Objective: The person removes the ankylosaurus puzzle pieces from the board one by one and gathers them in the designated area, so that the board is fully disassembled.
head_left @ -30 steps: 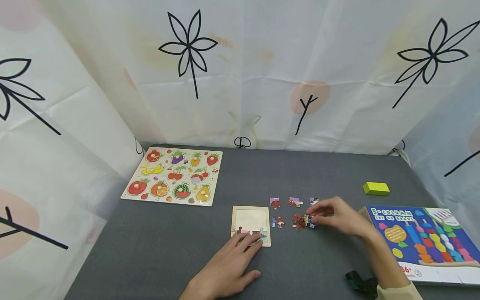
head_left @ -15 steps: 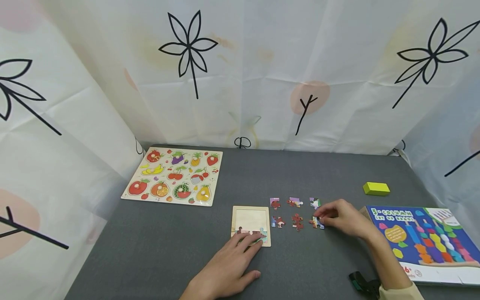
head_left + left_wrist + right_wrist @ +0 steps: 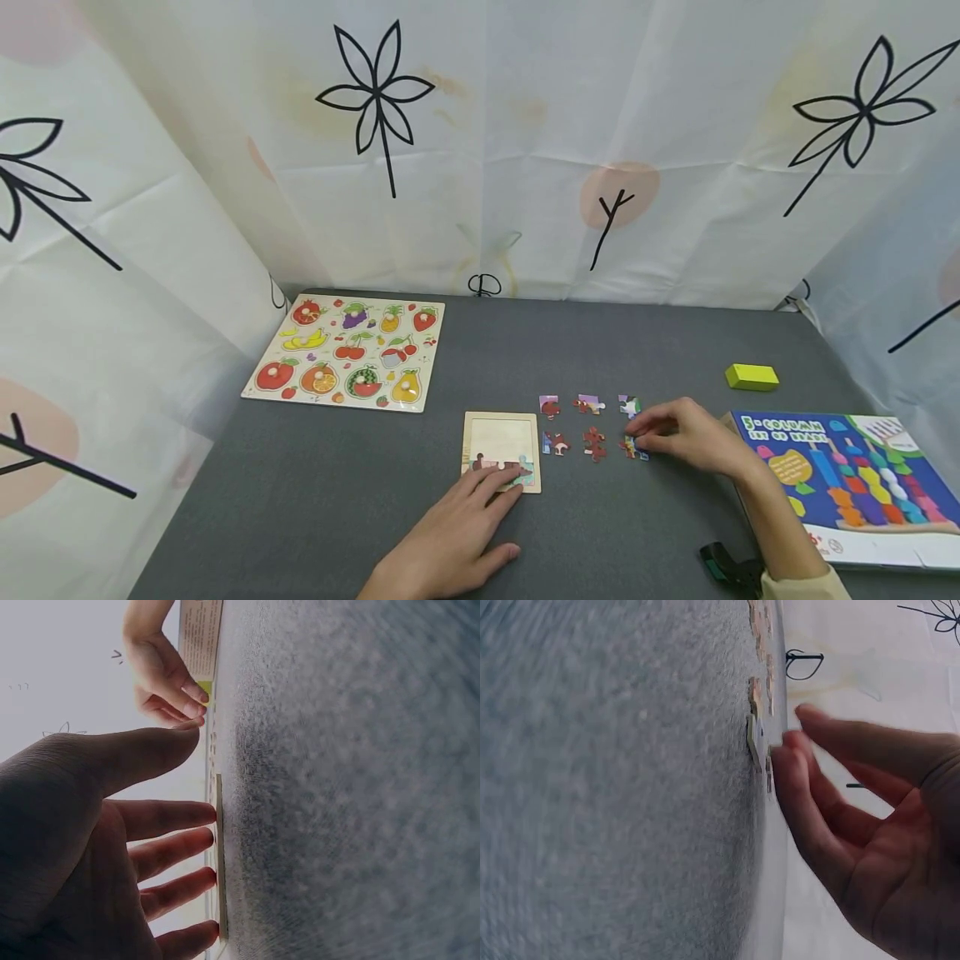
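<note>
My left hand (image 3: 457, 529) rests its fairly straight fingertips on the near part of a small wooden puzzle tray (image 3: 501, 422), whose bottom row holds joined pieces partly covered by those fingers. To the right, my right hand (image 3: 686, 437) hovers with bent fingers at a blue-and-orange jigsaw piece (image 3: 632, 448). In the right wrist view that piece (image 3: 756, 742) lies on the table, and thumb and fingertips stand apart just above it, pinching nothing. A brown jigsaw piece (image 3: 594, 444) lies left of it, separate. Several other loose pieces, such as a purple-and-brown piece (image 3: 550, 407), lie around in two rows.
A fruit peg puzzle board (image 3: 341, 350) lies at the back left. On the right are a blue toy box (image 3: 847, 475) and a yellow-green block (image 3: 752, 377). A black object (image 3: 726, 567) lies beside my right forearm. White patterned cloth (image 3: 525, 125) surrounds the grey table (image 3: 322, 492).
The blue-and-orange piece has moved right, away from the brown piece it was against, along with my right hand. Those fingers now stand off the piece. My left hand has stayed put.
</note>
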`<action>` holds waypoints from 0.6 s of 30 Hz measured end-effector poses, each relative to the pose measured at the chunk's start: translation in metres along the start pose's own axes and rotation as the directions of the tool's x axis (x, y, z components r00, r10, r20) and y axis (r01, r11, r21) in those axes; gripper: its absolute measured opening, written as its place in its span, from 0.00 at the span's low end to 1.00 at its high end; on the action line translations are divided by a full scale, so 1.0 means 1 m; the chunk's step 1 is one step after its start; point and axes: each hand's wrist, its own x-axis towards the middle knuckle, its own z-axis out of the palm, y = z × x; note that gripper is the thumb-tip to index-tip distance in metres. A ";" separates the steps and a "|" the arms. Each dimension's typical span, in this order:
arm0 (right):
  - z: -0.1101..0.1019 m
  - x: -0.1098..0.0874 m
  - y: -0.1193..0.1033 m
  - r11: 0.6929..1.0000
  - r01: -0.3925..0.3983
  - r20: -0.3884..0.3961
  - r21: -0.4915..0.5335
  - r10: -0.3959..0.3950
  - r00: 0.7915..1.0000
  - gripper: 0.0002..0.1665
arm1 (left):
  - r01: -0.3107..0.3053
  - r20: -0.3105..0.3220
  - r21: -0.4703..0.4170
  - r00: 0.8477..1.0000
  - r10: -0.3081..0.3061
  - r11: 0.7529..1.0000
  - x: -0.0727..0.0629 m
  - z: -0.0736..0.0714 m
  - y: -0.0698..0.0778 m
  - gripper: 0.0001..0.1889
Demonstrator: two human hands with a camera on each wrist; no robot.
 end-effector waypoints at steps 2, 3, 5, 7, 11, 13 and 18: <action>0.000 0.001 -0.001 0.999 0.032 0.013 0.032 -0.032 0.999 0.12 | 0.009 0.019 -0.006 1.000 -0.009 1.000 -0.001 -0.001 0.000 0.33; 0.000 0.001 -0.002 0.998 0.045 0.016 0.046 -0.046 0.999 0.13 | 0.011 0.024 -0.007 1.000 -0.011 1.000 -0.001 -0.001 0.001 0.33; 0.002 0.002 -0.003 0.996 0.061 0.022 0.071 -0.063 0.998 0.13 | 0.016 0.035 -0.011 0.999 -0.015 1.000 -0.002 -0.001 0.001 0.33; 0.003 0.003 -0.004 0.994 0.067 0.023 0.089 -0.069 0.997 0.13 | 0.020 0.041 -0.022 0.999 -0.019 1.000 -0.003 -0.001 0.001 0.33; 0.006 0.006 -0.006 0.990 0.066 0.030 0.125 -0.070 0.997 0.14 | 0.029 0.047 -0.039 0.999 -0.027 0.999 -0.005 -0.001 0.002 0.34; 0.008 0.007 -0.007 0.989 0.066 0.030 0.132 -0.071 0.997 0.14 | 0.033 0.047 -0.045 0.998 -0.031 0.998 -0.005 -0.001 0.003 0.35; 0.013 0.011 -0.011 0.987 0.081 0.015 0.140 -0.083 0.996 0.13 | 0.046 0.054 -0.048 0.998 -0.043 0.998 -0.007 0.001 0.004 0.36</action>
